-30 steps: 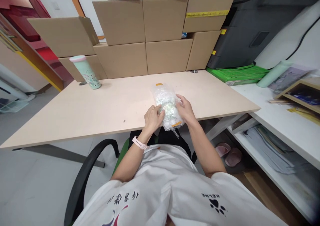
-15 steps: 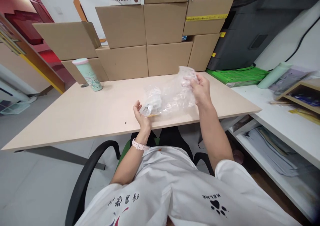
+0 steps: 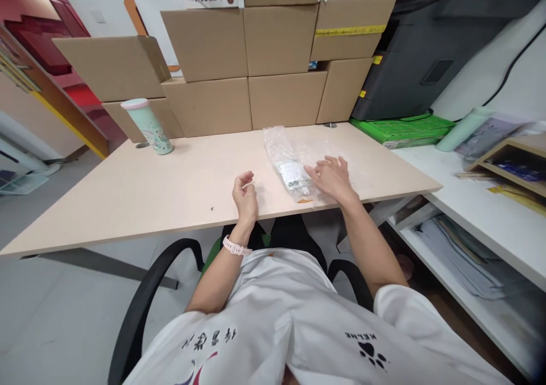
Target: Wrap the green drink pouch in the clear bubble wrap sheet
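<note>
A clear bubble-wrap sheet (image 3: 281, 146) lies unrolled on the pale wooden desk (image 3: 170, 186), with a small white packet (image 3: 293, 176) of dark parts resting on it. My right hand (image 3: 331, 176) lies on the wrap beside the packet, fingers spread. My left hand (image 3: 244, 194) hovers just left of the wrap near the desk's front edge, its fingers curled in a loose pinch; what it holds, if anything, is too small to make out.
Cardboard boxes (image 3: 247, 66) are stacked along the back of the desk. A mint-green tumbler (image 3: 148, 125) stands at the back left. A black printer (image 3: 426, 49) and a green folder (image 3: 401, 129) sit at the right, beside white shelves (image 3: 482, 231).
The wrapped bundle was unrolled: my right hand pulled the bubble wrap up and away, then laid it flat on the desk. My left hand let go of the wrap.
</note>
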`<state>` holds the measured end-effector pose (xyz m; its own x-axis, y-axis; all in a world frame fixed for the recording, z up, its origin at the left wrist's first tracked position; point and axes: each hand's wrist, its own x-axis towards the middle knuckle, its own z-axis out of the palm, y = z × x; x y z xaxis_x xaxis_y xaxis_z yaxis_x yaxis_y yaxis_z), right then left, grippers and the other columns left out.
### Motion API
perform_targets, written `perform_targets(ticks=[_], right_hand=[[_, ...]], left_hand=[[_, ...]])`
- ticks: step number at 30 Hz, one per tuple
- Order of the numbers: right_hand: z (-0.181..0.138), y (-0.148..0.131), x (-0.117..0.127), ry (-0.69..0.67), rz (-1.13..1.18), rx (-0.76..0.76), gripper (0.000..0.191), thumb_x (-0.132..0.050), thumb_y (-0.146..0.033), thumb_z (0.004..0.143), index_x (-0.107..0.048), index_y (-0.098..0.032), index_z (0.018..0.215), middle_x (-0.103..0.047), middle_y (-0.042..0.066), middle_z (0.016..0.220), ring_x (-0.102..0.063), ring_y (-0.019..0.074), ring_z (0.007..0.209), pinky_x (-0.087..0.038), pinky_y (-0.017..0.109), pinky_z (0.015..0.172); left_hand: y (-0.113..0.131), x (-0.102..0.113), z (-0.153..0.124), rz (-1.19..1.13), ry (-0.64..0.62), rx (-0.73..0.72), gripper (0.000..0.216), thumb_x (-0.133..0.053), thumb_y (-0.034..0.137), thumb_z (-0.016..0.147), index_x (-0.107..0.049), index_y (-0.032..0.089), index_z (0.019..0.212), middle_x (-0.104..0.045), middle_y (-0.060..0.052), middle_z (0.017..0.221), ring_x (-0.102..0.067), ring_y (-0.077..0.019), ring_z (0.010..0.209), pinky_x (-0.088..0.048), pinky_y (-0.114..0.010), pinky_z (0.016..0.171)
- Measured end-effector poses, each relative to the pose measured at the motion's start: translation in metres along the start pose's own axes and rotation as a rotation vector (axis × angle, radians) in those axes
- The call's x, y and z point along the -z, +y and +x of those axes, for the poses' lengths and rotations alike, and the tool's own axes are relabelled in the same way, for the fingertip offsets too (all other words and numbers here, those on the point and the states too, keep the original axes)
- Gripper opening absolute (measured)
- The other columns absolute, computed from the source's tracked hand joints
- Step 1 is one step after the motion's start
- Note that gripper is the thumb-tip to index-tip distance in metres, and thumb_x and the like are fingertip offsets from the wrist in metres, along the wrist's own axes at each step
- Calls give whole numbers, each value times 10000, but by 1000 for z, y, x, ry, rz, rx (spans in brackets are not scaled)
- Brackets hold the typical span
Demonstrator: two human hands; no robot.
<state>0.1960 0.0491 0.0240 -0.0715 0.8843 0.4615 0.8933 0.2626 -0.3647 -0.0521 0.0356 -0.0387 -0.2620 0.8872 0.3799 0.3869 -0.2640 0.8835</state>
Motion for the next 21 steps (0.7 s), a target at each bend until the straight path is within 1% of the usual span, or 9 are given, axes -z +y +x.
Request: perform_targets(ticks=[3, 6, 8, 11, 14, 16, 18, 20, 21], right_hand=[[-3, -1, -20, -6, 57, -10, 382, -496, -591, 872, -551, -332, 597, -735, 112, 966, -475, 387, 1334, -178, 672, 1173], [-1, -1, -27, -2, 98, -48, 322, -531, -591, 859, -595, -331, 680, -728, 102, 916, -567, 373, 1214, -248, 650, 1148], [1, 0, -29, 10, 87, -84, 281, -551, -567, 851, -632, -316, 754, -726, 106, 875, -615, 375, 1113, -292, 644, 1117], [4, -1, -29, 30, 142, -128, 264, -580, -536, 830, -676, -298, 895, -733, 86, 837, -639, 383, 1052, -316, 671, 1085], [4, -12, -17, -23, 408, -162, 359, -560, -593, 825, -675, -334, 1046, -753, 47, 1021, -646, 355, 1108, -385, 633, 1083], [3, -26, -3, -89, 663, -126, 438, -507, -639, 846, -640, -366, 1162, -707, 8, 1224, -617, 304, 1212, -459, 545, 1075], [1, -42, 9, -186, 853, -55, 492, -427, -662, 885, -601, -380, 1249, -683, -16, 1281, -597, 256, 1261, -486, 485, 1080], [-2, -55, 14, -255, 908, -31, 505, -401, -679, 889, -618, -381, 1235, -692, -21, 1261, -612, 257, 1242, -496, 490, 1070], [-3, -59, 12, -259, 903, -31, 496, -416, -682, 880, -638, -380, 1205, -695, -21, 1252, -621, 267, 1225, -500, 499, 1059]], left_hand=[[7, 0, -2, 33, -112, -17, 629, -337, 120, 900, -384, 340, 1487, -648, -94, 1322, -606, -251, 1266, -502, -607, 1015], [13, -3, -5, 101, -301, -58, 528, -367, 170, 929, -497, 324, 1417, -697, -81, 1250, -665, -245, 1179, -559, -535, 953], [16, -5, -6, 120, -398, -99, 488, -426, 193, 920, -553, 325, 1372, -721, -67, 1209, -683, -260, 1142, -559, -532, 947], [22, -6, -6, 129, -488, -197, 401, -509, 224, 890, -648, 299, 1258, -745, -64, 1156, -677, -279, 1143, -508, -542, 1021], [28, -5, -8, 174, -519, -258, 296, -538, 239, 873, -721, 282, 1101, -747, -67, 1142, -659, -286, 1147, -478, -520, 1057], [29, -3, -10, 166, -389, -186, 318, -469, 232, 906, -711, 282, 1107, -727, -76, 1166, -647, -273, 1153, -495, -495, 1037], [28, -1, -13, 135, -130, -80, 413, -344, 241, 964, -622, 281, 1267, -674, -98, 1241, -615, -256, 1200, -500, -485, 1032], [24, 3, -16, 123, 119, -24, 495, -242, 271, 1003, -422, 289, 1464, -592, -120, 1342, -566, -248, 1264, -487, -496, 1049], [22, 5, -17, 126, 195, -21, 521, -219, 287, 1013, -304, 302, 1527, -549, -123, 1389, -542, -247, 1293, -478, -504, 1061]])
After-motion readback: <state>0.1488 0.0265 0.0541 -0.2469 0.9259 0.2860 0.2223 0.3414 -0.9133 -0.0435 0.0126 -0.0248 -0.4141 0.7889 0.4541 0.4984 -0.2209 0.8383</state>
